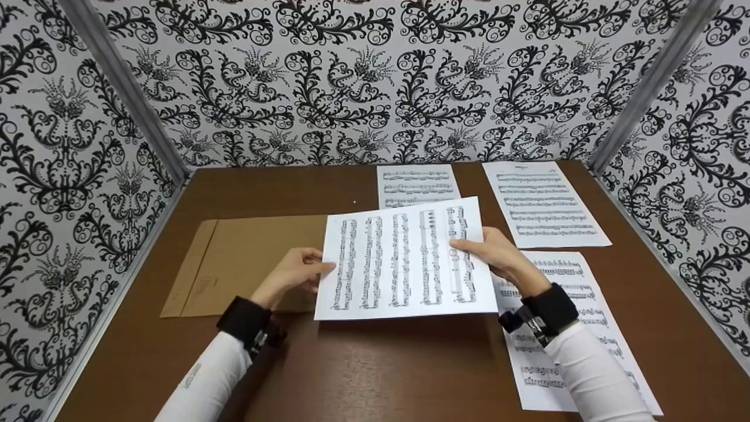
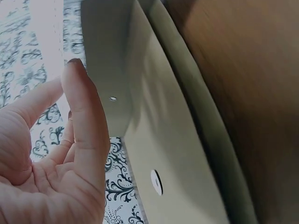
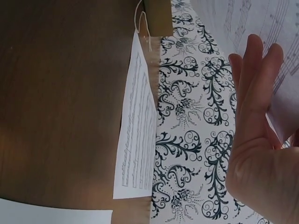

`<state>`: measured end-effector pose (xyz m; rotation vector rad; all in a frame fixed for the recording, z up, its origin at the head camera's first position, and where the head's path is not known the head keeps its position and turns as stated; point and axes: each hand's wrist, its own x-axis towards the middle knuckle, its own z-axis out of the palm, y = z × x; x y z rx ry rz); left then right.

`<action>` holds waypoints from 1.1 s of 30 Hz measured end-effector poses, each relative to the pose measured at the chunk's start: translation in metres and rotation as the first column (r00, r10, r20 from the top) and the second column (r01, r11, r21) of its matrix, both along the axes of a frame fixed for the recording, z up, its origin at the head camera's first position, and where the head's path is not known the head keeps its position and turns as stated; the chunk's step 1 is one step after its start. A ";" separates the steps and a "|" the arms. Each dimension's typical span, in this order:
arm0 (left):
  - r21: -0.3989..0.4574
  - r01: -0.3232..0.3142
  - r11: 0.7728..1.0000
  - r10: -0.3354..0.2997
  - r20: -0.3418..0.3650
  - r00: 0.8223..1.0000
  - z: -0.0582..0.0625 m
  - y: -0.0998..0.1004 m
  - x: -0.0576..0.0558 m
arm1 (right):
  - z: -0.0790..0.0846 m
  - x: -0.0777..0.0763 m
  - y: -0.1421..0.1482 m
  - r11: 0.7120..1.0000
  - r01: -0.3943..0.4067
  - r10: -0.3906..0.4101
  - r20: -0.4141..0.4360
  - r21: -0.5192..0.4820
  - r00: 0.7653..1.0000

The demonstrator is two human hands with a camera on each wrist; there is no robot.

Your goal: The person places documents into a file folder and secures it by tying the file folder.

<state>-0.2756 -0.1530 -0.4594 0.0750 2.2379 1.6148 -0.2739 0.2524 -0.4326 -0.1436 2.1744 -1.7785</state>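
A sheet of music [image 1: 404,264], turned sideways with its staves running up and down, is held up above the table between both hands. My left hand [image 1: 296,272] pinches its left edge, thumb on the printed face. On the opposite edge, my right hand [image 1: 498,255] grips it with the thumb in front and the fingers behind. In the right wrist view those fingers [image 3: 254,79] lie against the back of the sheet. A brown envelope [image 1: 252,252] lies behind and left of the sheet, partly covered by it. The left wrist view shows the envelope's raised flap [image 2: 107,60] and a round white button [image 2: 156,182].
Other music sheets lie on the brown table [image 1: 351,369]: one at the back middle [image 1: 419,181], one at the back right [image 1: 545,202], one under my right forearm [image 1: 539,381]. A pale string [image 3: 142,16] shows beside the envelope. Patterned walls [image 1: 375,82] enclose the table's back and sides.
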 end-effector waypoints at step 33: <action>-0.507 -0.153 0.848 -0.050 -0.364 0.930 -0.014 0.032 -0.028 | 0.012 -0.034 0.002 0.989 0.064 -0.061 -0.025 0.134 0.998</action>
